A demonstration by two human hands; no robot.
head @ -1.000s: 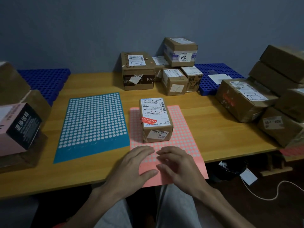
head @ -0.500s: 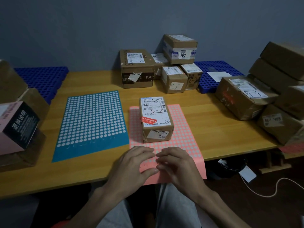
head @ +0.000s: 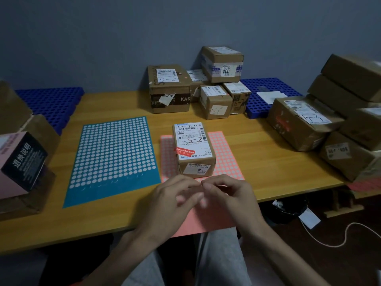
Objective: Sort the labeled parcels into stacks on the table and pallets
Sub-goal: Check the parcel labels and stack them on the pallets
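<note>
- The parcel marked 3-2 (head: 193, 149) stands on the pink sticker sheet (head: 226, 157) on the bench (head: 257, 153).
- Just before it the left hand (head: 173, 195) and right hand (head: 228, 195) meet fingertip to fingertip, each grip curled; whether either pinches anything cannot be told.

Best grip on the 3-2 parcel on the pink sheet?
Grip the 3-2 parcel by its two long side faces, coming from the near end: it lies flat, label up, long axis pointing away, both sides clear of neighbours.

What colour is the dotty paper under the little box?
Pink, best seen in the head view: the sheet lies under the box.
</note>
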